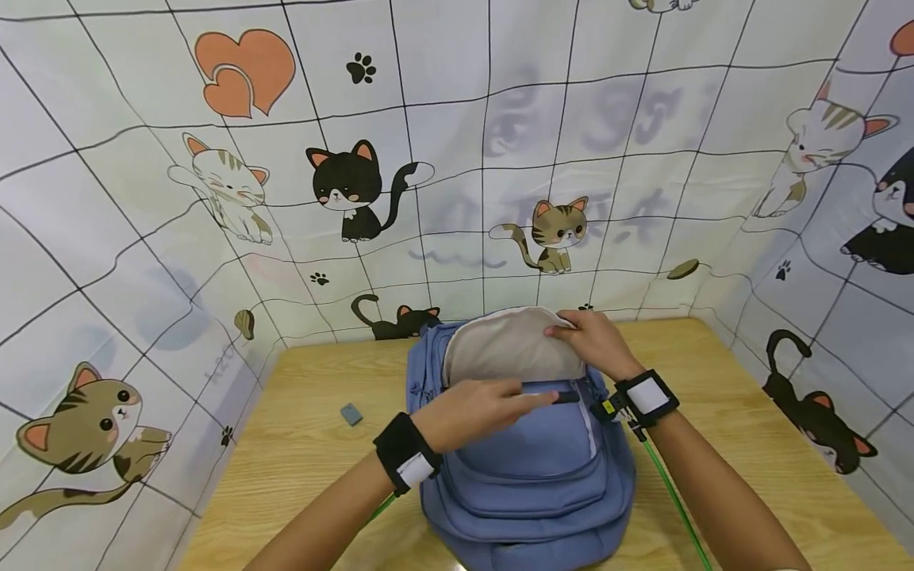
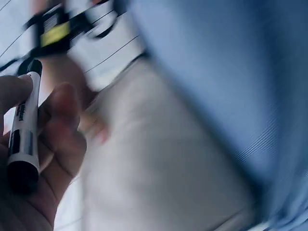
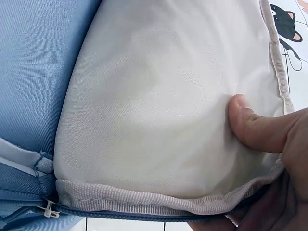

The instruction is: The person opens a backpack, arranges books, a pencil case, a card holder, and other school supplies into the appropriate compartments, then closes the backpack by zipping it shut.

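A blue backpack (image 1: pixel 528 444) lies on the table, its front pocket unzipped. My right hand (image 1: pixel 596 341) pinches the upper right edge of the pocket's flap (image 1: pixel 510 345) and holds it up, so the pale lining faces me. In the right wrist view the thumb (image 3: pixel 255 127) presses on the lining, with the other fingers partly hidden behind the edge. My left hand (image 1: pixel 467 412) is in front of the opening and grips a marker (image 2: pixel 24 120) with a white barrel and black ends. From the head only the marker's dark end (image 1: pixel 567 397) shows beyond the fingers.
A small grey-blue block (image 1: pixel 351 414) sits on the wooden table (image 1: pixel 307 460) left of the backpack. Behind the table hangs a white grid-patterned sheet (image 1: pixel 443 190) with printed cats. A zipper pull (image 3: pixel 49 209) hangs at the flap's lower corner. Green cords run from both wristbands.
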Tool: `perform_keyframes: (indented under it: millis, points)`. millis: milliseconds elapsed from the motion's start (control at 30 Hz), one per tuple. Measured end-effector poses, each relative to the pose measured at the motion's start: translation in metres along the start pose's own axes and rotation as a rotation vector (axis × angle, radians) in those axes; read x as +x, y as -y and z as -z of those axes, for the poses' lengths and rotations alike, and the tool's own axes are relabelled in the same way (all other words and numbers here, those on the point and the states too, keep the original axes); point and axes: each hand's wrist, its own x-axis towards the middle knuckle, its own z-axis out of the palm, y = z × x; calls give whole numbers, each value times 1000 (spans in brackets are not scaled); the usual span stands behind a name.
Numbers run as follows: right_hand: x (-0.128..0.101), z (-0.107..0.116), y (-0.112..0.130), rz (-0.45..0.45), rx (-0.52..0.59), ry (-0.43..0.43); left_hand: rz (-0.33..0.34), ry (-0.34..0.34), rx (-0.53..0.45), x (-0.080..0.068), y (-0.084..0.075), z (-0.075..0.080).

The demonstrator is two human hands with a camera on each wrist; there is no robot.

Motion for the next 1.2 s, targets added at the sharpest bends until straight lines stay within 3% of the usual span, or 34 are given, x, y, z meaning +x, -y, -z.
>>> perform_keyframes:
  millis: [100, 200, 400, 667, 767, 833, 900, 967, 1033, 1100, 1167, 1200]
  points:
    - [-2, 1, 0, 1, 6, 6, -6, 143, 45, -3, 2, -33]
    - [-4, 2, 1, 3, 6, 8, 22, 212, 72, -5, 12, -52]
    - [-3, 3, 2, 13, 8, -9, 14, 231, 85, -16, 29, -62]
    - [-6, 0, -1, -4, 28, -8, 14, 233, 43, -24, 30, -69]
    - [-9, -1, -2, -5, 29, -7, -27, 157, 34, -24, 28, -65]
    - [-12, 0, -2, 3, 24, -8, -56, 51, -12, -23, 28, -55]
    - [-13, 0, -1, 11, 11, -10, -73, -104, -70, -22, 30, -37]
    - [-16, 1, -2, 13, 18, -5, -48, -297, -139, -24, 35, -14]
    - [-19, 2, -2, 16, 32, -2, 30, -483, -158, -33, 46, 7]
    - [-23, 2, -1, 23, 50, -3, 164, -589, -149, -53, 62, 20]
    - [-26, 3, 0, 36, 66, -4, 329, -593, -153, -82, 83, 20]
    - [-27, 3, 1, 39, 67, -5, 413, -558, -149, -99, 92, 14]
